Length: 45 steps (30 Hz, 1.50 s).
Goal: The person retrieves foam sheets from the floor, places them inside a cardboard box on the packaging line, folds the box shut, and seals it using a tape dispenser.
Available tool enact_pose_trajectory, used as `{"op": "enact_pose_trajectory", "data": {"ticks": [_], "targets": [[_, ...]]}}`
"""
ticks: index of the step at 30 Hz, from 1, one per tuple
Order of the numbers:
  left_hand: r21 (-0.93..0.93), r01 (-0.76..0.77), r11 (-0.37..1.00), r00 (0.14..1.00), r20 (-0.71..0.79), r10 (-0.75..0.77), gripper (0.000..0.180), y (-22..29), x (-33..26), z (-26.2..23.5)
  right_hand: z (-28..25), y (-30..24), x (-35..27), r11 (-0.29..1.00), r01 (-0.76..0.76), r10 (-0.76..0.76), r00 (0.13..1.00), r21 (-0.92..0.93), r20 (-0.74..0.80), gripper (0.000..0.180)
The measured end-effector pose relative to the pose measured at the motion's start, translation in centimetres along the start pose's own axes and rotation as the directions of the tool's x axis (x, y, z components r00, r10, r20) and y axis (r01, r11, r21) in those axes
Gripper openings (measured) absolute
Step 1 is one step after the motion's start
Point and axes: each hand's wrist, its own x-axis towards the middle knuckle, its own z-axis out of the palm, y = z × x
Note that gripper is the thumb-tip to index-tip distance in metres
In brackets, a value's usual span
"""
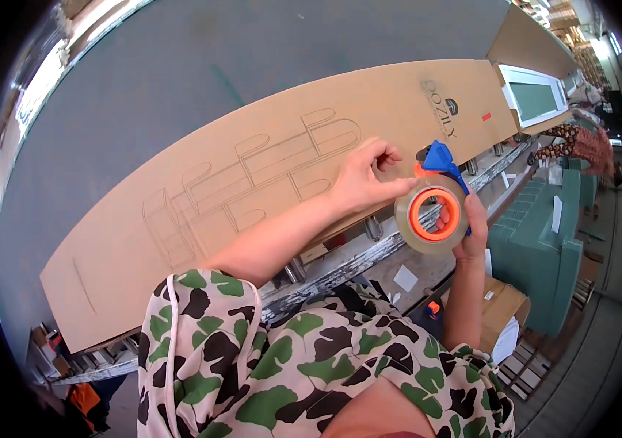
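A tape dispenser [440, 158] with a blue and orange body is in my right hand [476, 223], whose fingers reach around it and into the orange hub. It carries a wide roll of clear tape [406, 223]. My left hand [367, 175] is just left of the roll, its fingers loosely curled and apart from the thumb. That thumb stretches to the roll's upper left edge; whether it touches the tape I cannot tell. Beneath my left arm lies a long flat cardboard carton [252, 164], printed with a line drawing and a small red mark near its right end.
Metal rollers [295, 270] run under the carton's near side. At its far right end, a flap [531, 45] stands raised beside a white-framed panel [533, 95]. Green-wrapped stacks [533, 248] and an opened brown box [502, 303] stand to the right. Another person [585, 152] is beyond them.
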Motion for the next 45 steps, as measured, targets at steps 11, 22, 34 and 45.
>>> {"op": "enact_pose_trajectory", "data": {"ticks": [11, 22, 34, 45], "targets": [[0.27, -0.211, 0.939, 0.975, -0.005, 0.221, 0.019, 0.2, -1.2, -0.9, 0.3, 0.0, -1.1, 0.975, 0.035, -0.04, 0.999, -0.22, -0.016, 0.044], [0.285, -0.244, 0.927, 0.938, 0.312, 0.15, 0.01, -1.2, -1.6, -2.6, 2.3, 3.0, -7.2, 0.68, -0.411, 0.606, 0.781, 0.607, -0.149, 0.057], [0.904, -0.258, 0.342, 0.966, 0.228, 0.126, 0.068, 4.0, -8.9, -6.0, -1.3, 7.7, -12.7, 0.192, -0.549, 0.55, 0.747, 0.813, 0.374, 0.063], [0.958, -0.223, -0.178, 0.974, 0.212, -0.08, 0.084, 5.1, -15.9, -7.4, -4.7, 8.2, -12.3, 0.58, -0.57, 0.511, 0.811, 0.581, 0.285, 0.058]]}}
